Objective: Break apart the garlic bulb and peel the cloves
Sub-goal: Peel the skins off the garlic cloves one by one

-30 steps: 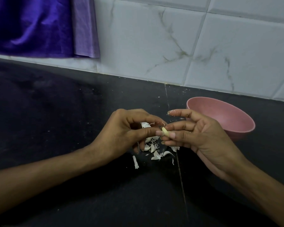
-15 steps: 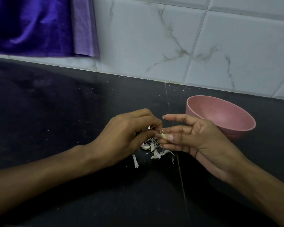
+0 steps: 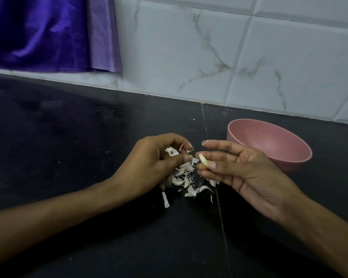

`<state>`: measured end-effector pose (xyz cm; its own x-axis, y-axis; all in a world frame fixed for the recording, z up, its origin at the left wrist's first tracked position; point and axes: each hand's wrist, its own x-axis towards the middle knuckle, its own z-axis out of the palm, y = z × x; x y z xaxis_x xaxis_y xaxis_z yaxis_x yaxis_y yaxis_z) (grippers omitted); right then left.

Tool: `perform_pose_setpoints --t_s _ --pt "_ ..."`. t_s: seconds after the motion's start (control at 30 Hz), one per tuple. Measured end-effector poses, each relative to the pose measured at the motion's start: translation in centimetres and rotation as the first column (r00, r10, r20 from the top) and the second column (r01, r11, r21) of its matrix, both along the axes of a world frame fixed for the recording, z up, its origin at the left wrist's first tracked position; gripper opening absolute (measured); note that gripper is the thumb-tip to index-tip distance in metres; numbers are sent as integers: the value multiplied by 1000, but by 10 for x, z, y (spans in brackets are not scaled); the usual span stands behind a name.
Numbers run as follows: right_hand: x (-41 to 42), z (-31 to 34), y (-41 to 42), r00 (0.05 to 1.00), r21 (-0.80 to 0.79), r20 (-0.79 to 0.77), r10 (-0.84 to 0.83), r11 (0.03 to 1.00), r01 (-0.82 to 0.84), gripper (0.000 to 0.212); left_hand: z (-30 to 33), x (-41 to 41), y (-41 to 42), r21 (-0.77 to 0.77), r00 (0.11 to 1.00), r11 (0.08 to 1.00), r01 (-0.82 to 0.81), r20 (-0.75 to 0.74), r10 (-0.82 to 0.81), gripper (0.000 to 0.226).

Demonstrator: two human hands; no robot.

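Black stone counter with a thin seam running front to back, white marbled tile wall behind it, purple cloth hanging at the far left corner. Left hand hovers over the counter, fingers curled inward, thumb tip meeting forefinger side; inside the curl sits a white papery lump, the remaining garlic bulb, gripped between the fingers, only partly visible. Right hand palm turned up and toward the left hand, fingers mostly extended; thumb and middle fingers pinch a small pale peeled clove, which sticks out just past the thumb tip, pointing at the left thumb. Clove and left fingertips are near, not touching. Right forefinger stretched above the clove, bits of skin stuck at its tip. Directly below both sets of fingertips lies a loose pile of garlic skins on the counter, spread from under the left fingers across to under the right little finger, straddling the seam. One longer strip of skin lies apart, nearer the viewer than the left fingers. Pink bowl stands on the counter behind the right-hand fingers, just beyond the knuckles, upright; contents, if any, can't be made out. Both forearms bare, coming in from the lower corners.
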<state>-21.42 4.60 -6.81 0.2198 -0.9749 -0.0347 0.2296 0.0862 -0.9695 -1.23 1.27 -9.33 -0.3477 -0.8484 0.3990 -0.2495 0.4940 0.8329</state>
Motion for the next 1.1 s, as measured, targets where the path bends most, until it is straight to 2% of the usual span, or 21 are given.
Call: perform_pose_setpoints --t_s 0.13,0.37,0.6,0.77,0.93,1.1 --pt "0 -2 2 996 -117 -80 -46 992 37 42 3 -2 5 193 992 977 93 -99 -75 18" --pt "5 -2 5 962 -319 -226 -152 945 74 41 7 -2 8 279 984 950 144 -146 -106 21" --pt "6 -7 6 943 -384 -294 -156 923 33 31 8 -3 10 276 982 948 160 -137 -126 24" --pt "7 -12 5 867 -539 -412 -281 842 16 25 9 -4 11 270 986 950 155 -104 -131 20" --pt "5 -16 5 821 -578 -466 -330 816 -1 29 8 -5 10 277 988 950 145 -91 -124 22" --pt "6 -18 5 811 -586 -478 -337 810 -9 30 7 -6 11 273 992 954 122 -65 -109 12"
